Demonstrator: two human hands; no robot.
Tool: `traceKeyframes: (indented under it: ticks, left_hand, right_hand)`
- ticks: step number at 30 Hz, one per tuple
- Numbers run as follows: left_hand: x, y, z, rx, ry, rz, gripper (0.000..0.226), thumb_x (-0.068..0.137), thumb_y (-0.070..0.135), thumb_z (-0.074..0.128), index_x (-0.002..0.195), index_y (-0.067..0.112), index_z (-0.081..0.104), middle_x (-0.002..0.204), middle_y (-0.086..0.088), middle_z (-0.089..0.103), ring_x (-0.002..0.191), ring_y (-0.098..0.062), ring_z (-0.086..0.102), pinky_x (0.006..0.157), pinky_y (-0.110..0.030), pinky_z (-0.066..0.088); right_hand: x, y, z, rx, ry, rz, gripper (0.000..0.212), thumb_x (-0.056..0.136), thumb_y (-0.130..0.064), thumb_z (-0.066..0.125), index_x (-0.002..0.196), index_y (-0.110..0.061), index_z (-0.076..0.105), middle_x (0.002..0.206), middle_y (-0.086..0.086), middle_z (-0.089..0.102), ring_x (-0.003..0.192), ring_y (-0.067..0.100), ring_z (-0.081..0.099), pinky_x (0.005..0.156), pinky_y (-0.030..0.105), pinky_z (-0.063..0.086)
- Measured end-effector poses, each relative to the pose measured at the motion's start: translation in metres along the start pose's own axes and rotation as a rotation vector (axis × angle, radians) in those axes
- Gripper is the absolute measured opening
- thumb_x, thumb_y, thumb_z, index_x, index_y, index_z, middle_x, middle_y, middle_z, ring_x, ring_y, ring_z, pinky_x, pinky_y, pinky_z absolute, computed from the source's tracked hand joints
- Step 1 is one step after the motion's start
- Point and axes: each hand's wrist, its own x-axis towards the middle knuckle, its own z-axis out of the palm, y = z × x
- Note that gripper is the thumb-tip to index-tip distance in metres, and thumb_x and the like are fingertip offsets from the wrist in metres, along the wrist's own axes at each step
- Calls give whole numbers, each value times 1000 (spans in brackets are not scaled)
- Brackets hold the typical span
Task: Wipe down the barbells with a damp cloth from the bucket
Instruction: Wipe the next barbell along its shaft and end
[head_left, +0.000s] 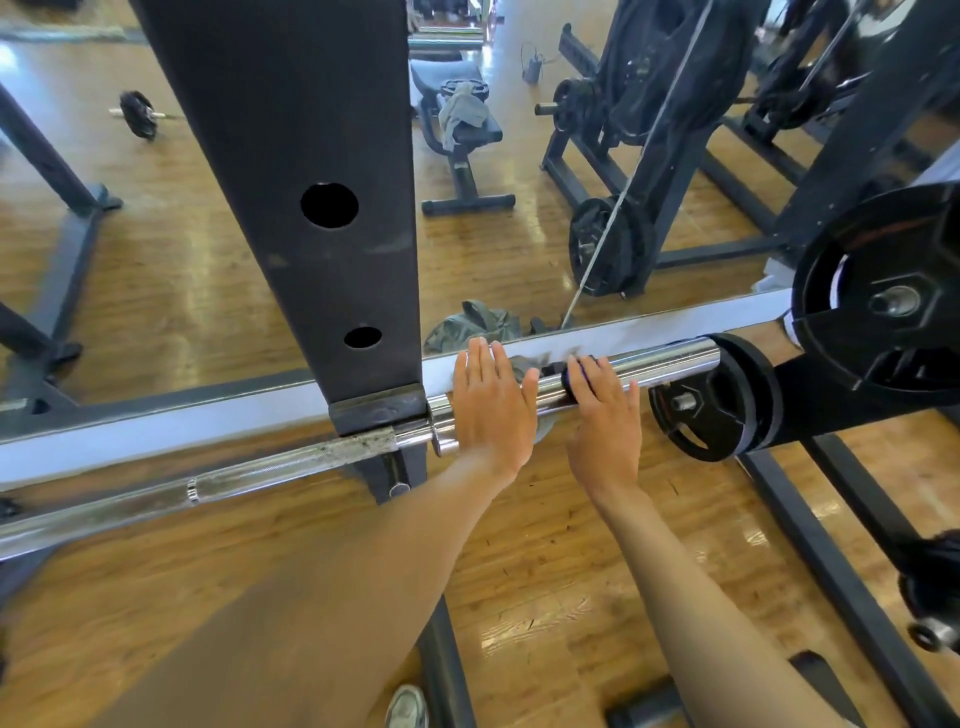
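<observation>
A chrome barbell (218, 483) lies across the rack, and its shiny sleeve (670, 361) runs to the right. My left hand (491, 400) lies flat over the sleeve just right of the rack hook, fingers straight. A scrap of grey fabric (543, 430) shows below the bar at that hand's edge. My right hand (602, 410) presses a dark cloth (569, 383) with a blue edge against the sleeve, fingers laid over the top and thumb spread to the right. A black weight plate (711, 402) sits on the sleeve right of that hand. No bucket is in view.
A black rack upright (322, 208) stands just left of my hands. A bigger plate (883, 306) hangs at the right. A wall mirror with a white lower frame (649, 325) is behind the bar. It reflects a bench, plate racks and wood floor. My shoe (408, 706) is below.
</observation>
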Motion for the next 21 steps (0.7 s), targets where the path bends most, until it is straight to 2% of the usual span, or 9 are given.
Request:
traceKeyframes:
  ticks: [1, 5, 9, 10, 13, 14, 17, 18, 21]
  left_hand:
    - [-3, 2, 2, -16, 24, -6, 83, 102, 50, -12, 160, 2, 23, 167, -17, 21, 157, -27, 11, 129, -43, 7]
    - [-13, 4, 6, -22, 12, 11, 79, 102, 48, -11, 161, 3, 14, 170, -15, 10, 158, -26, 2, 129, -42, 2]
    - [-11, 2, 6, -51, 17, 15, 84, 100, 53, -14, 161, 3, 15, 170, -14, 11, 158, -25, 2, 129, -41, 0]
    - [-11, 1, 6, -45, 26, 22, 85, 99, 54, -14, 161, 3, 15, 170, -14, 11, 158, -25, 3, 129, -41, 0]
    - [-14, 0, 8, -38, 47, 37, 85, 101, 55, -13, 161, 2, 16, 169, -15, 14, 158, -26, 7, 128, -39, 2]
    - [-15, 0, 10, -47, 60, 40, 84, 102, 55, -10, 161, 1, 17, 169, -15, 14, 158, -26, 7, 128, -39, 2]
    - [-24, 3, 14, -66, 91, 37, 81, 104, 57, -1, 161, 1, 15, 170, -14, 11, 158, -24, 5, 129, -40, 7]
    - [-28, 4, 16, -62, 120, 44, 80, 105, 56, 1, 161, 2, 13, 170, -13, 8, 158, -23, 3, 129, -40, 8]
    - [-39, 7, 19, -125, 126, 47, 74, 106, 55, 6, 163, 7, 4, 172, -7, -3, 158, -18, -8, 129, -38, 1]
  right_hand:
    - [1, -5, 2, 28, 4, 28, 79, 81, 10, 61, 153, -15, 40, 160, 2, 39, 153, 22, 23, 125, 53, 16]
    - [-4, -11, 11, 43, -16, -216, 76, 85, -1, 69, 154, -17, 40, 160, -2, 38, 154, 18, 22, 126, 49, 14]
    - [3, -7, 7, 64, 27, 75, 78, 81, 11, 64, 152, -13, 43, 157, 3, 43, 152, 23, 25, 125, 53, 17]
    - [3, -13, 10, 83, 20, 45, 74, 83, 7, 66, 151, -13, 44, 156, 3, 44, 152, 24, 26, 125, 51, 17]
    - [2, -9, 12, 60, -11, -232, 70, 86, -3, 70, 150, -16, 46, 154, -1, 46, 150, 20, 31, 125, 49, 18]
    - [5, -1, 10, 43, -1, -204, 71, 84, 1, 68, 149, -17, 48, 153, -2, 47, 149, 19, 33, 125, 51, 20]
    - [13, 10, 1, 74, 13, 79, 72, 77, 9, 69, 143, -14, 52, 145, 0, 52, 144, 21, 38, 121, 55, 26]
    - [13, 5, 3, 80, 7, 41, 70, 79, 7, 70, 143, -14, 52, 145, 1, 52, 144, 21, 38, 122, 54, 25]
    - [1, 2, 8, 76, -35, -251, 67, 89, -2, 63, 152, -15, 43, 156, 0, 43, 150, 19, 30, 126, 48, 16]
